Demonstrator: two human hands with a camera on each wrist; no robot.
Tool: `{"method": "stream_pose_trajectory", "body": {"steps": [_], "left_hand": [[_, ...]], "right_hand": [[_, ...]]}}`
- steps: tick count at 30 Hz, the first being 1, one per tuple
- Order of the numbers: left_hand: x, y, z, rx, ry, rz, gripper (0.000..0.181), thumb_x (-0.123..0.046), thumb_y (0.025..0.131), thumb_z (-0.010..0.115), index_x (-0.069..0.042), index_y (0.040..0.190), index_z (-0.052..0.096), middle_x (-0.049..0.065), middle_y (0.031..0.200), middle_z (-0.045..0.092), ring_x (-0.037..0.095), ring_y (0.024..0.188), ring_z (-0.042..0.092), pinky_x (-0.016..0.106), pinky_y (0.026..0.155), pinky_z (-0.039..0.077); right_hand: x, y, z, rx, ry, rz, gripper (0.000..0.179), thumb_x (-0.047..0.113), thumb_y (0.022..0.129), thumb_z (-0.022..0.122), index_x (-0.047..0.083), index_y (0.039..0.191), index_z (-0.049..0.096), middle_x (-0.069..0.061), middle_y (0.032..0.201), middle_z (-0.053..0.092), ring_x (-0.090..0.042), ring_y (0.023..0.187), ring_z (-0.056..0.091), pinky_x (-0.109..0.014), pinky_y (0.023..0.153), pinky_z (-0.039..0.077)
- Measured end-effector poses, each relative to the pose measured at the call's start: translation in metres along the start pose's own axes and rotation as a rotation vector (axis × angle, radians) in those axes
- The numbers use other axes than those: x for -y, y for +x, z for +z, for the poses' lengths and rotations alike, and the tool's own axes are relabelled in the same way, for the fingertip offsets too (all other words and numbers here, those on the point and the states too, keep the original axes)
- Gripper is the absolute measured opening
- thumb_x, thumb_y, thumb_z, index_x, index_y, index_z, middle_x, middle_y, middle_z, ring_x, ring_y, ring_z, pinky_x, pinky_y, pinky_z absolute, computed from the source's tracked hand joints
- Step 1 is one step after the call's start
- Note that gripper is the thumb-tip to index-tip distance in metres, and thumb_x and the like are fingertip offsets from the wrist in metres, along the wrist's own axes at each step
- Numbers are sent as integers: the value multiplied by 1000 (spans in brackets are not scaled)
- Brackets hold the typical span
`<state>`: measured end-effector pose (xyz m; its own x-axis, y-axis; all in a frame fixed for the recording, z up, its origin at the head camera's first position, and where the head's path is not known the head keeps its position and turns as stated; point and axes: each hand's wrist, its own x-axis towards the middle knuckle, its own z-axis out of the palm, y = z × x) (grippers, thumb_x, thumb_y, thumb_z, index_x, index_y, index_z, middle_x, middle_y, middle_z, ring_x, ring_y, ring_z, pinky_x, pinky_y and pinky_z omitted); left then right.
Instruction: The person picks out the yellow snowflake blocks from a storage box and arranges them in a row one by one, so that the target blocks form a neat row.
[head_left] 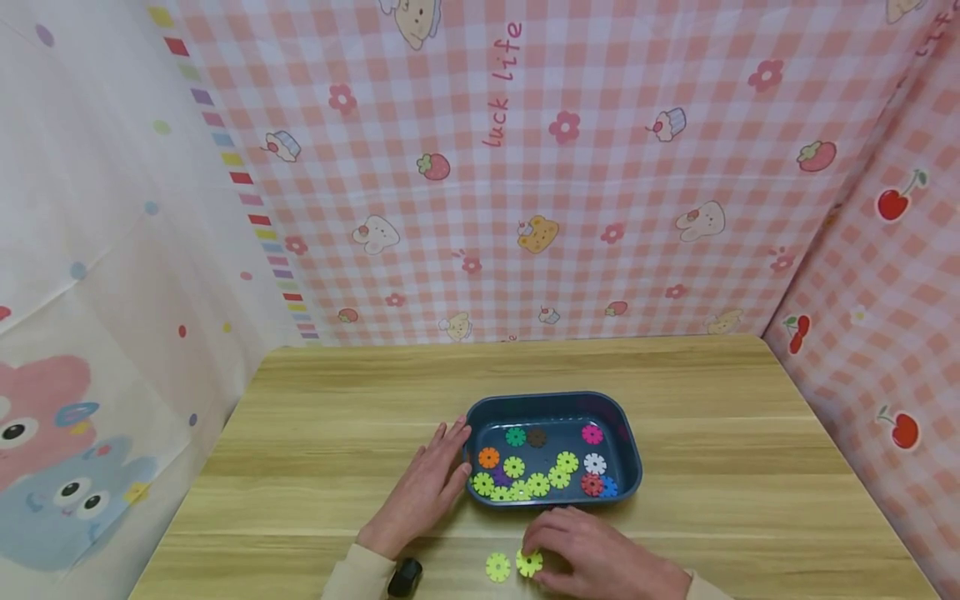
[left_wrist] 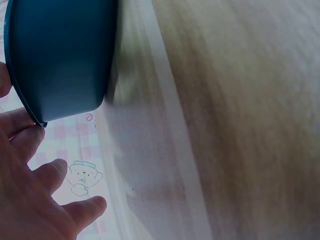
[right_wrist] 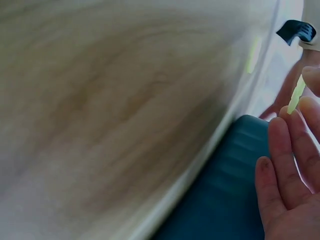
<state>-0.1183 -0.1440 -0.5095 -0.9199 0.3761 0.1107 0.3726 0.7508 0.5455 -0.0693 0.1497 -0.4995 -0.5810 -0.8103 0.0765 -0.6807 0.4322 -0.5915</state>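
Note:
In the head view my right hand pinches a yellow-green snowflake disc between thumb and fingers, just in front of the tray. The right wrist view shows this snowflake disc edge-on at the fingertips, the other fingers extended. A second yellow-green snowflake disc lies flat on the table to its left. My left hand rests with fairly straight, spread fingers against the left rim of the dark blue tray. The left wrist view has those fingers at the tray's rim.
Inside the tray lie several yellow-green discs, plus orange, green, brown, pink, white, red, blue and purple ones. The wooden table meets a checked cloth behind.

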Motion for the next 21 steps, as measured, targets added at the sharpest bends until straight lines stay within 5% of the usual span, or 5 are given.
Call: {"method": "stream_pose_trajectory", "body": {"steps": [21], "left_hand": [[2,0,1,2,3,-3,55,-31,111,49,-11,160,39,0,171,25,35,156,22,69,117,27]], "right_hand": [[-8,11,7,103,-36,33,21,39,102,67,28,120,71,20,113,66,3,97,55,-28,92,54]]}}
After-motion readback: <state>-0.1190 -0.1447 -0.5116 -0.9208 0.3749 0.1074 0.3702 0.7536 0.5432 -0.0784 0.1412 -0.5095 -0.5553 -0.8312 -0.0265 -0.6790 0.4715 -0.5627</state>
